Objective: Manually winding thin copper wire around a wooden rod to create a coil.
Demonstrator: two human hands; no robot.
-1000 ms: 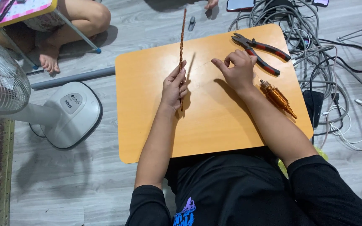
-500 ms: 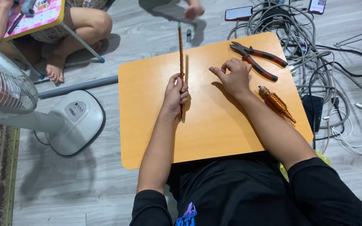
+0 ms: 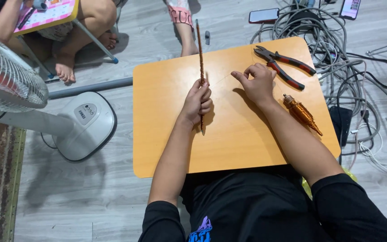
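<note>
My left hand (image 3: pixel 197 101) is closed around a long copper-wound rod (image 3: pixel 199 54), fingers wrapped about its lower part. The rod stands nearly upright over the orange surface (image 3: pixel 166 148); its lower tip shows just below the fist, its top reaches past the far edge. My right hand (image 3: pixel 257 83) rests on the surface well right of the rod, thumb and forefinger pinched narrow. A very thin wire seems to run from that pinch toward the rod; too fine to confirm. Red-handled pliers (image 3: pixel 285 67) lie just beyond the right hand, a copper wire spool (image 3: pixel 302 114) just beside my right forearm. A pink printed sheet (image 3: pixel 50 13) sits on a small table top left, cut by the frame. Two phones (image 3: pixel 264 15) lie by the grey cable tangle (image 3: pixel 337 54). Fan base (image 3: pixel 88 125) carries a small oval label, illegible.
</note>
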